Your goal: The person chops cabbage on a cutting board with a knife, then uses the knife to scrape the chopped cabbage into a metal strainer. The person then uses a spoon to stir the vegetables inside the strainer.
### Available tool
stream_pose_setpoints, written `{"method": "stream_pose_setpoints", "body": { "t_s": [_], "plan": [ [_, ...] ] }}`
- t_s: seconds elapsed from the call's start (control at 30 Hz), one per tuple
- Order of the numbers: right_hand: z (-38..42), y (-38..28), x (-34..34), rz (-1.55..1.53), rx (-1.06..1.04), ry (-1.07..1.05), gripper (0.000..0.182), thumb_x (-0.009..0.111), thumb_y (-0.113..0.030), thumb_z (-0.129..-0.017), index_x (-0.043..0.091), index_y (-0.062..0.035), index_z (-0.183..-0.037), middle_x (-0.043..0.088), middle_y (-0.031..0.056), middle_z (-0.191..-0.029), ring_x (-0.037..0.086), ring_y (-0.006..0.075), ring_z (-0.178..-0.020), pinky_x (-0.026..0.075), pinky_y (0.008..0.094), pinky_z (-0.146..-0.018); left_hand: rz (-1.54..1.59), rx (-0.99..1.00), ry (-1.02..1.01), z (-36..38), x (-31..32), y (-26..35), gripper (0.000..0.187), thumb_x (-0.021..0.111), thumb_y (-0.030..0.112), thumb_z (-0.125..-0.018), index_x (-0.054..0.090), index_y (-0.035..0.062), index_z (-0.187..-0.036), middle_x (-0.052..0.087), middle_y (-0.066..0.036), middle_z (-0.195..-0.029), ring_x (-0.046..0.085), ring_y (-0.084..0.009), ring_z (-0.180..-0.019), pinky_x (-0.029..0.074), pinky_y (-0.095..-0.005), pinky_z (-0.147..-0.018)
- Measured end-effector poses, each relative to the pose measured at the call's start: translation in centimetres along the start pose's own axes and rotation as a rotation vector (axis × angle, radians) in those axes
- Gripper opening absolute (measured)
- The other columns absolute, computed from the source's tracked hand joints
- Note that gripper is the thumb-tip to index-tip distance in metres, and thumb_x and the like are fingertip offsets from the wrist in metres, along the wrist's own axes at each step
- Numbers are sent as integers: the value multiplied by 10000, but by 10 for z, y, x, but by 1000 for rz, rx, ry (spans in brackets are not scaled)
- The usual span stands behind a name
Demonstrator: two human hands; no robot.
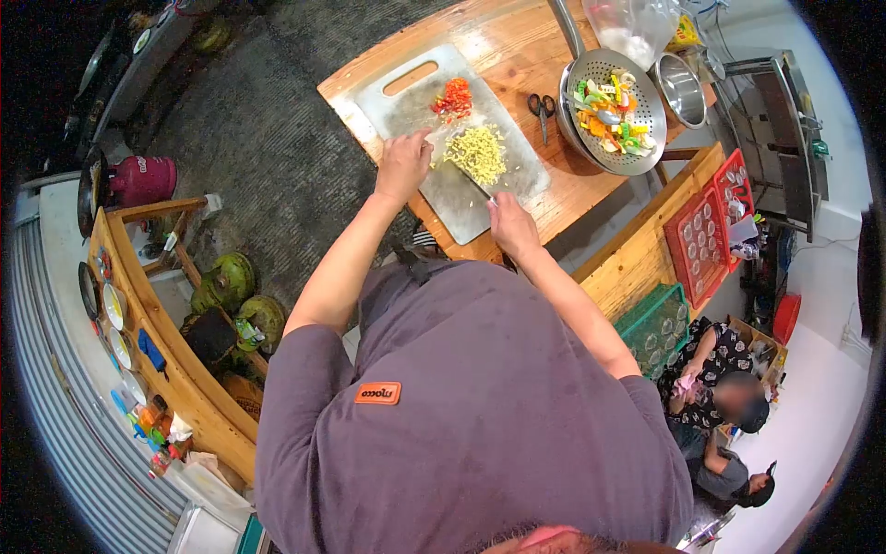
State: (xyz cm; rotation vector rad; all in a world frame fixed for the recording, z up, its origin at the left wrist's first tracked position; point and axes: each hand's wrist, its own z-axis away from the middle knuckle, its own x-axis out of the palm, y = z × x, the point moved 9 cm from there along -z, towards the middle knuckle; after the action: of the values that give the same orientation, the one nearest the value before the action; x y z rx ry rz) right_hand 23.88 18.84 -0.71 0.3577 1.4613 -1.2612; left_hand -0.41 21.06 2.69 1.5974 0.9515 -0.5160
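In the head view, my right hand [513, 226] grips a knife [477, 184] by its handle. Its blade points up and left, against a pile of finely chopped pale yellow pieces [477, 152]. My left hand [403, 166] rests at the left side of the white cutting board [374, 103], fingers stretched out, just left of the pile and apart from the blade. Farther up the board lies a smaller heap of chopped red pieces [453, 98]. The board sits on a wooden table [346, 83].
Right of the board are black-handled scissors [542, 108], a perforated metal strainer [652, 115] of cut vegetables, and a steel bowl [681, 90]. A red crate [680, 222] and green crate [641, 319] hold glasses. Two people are at lower right. Gas cylinders [226, 279] stand at left.
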Motion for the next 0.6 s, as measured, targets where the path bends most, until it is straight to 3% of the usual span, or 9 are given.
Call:
{"method": "stream_pose_setpoints", "body": {
  "t_s": [0.07,0.23,0.3,0.47,0.6],
  "plan": [
    [1,2,-7,-49,66,-26,269,460,-287,-1101,520,-29,-1147,617,266,-1111,637,504,-996,523,599,-837,33,-14,12,2,-2,2,264,691,174,-964,681,77,-1209,737,-102,-916,685,-317,-942,483,-453,-889],
    [-13,-38,11,-31,-25,-156,284,458,-303,-1100,517,-30,-1152,626,270,-1113,640,503,-1009,520,592,-856,56,-36,40,-5,-8,2,219,686,190,-973,699,93,-1169,742,-89,-881,693,-312,-918,479,-455,-892],
    [-18,-43,15,-45,-55,-173,285,463,-305,-1098,515,-30,-1152,628,271,-1117,640,503,-1012,518,591,-864,-28,27,2,-4,-8,9,167,715,175,-952,729,76,-1085,753,-99,-915,699,-313,-936,499,-455,-889],
    [-28,3,-6,-31,94,3,240,525,-278,-1078,533,-52,-1157,640,260,-1100,637,503,-985,508,591,-843,-23,50,-8,1,-12,12,89,736,180,-925,754,94,-937,743,-74,-948,676,-295,-964,490,-453,-891],
    [-3,11,-28,-77,-26,62,242,541,-293,-1072,546,-55,-1120,624,227,-1072,640,475,-960,525,569,-813,-60,81,-25,9,-6,16,67,740,161,-901,749,104,-935,722,-54,-973,645,-273,-1037,473,-443,-907]
  ]
}}
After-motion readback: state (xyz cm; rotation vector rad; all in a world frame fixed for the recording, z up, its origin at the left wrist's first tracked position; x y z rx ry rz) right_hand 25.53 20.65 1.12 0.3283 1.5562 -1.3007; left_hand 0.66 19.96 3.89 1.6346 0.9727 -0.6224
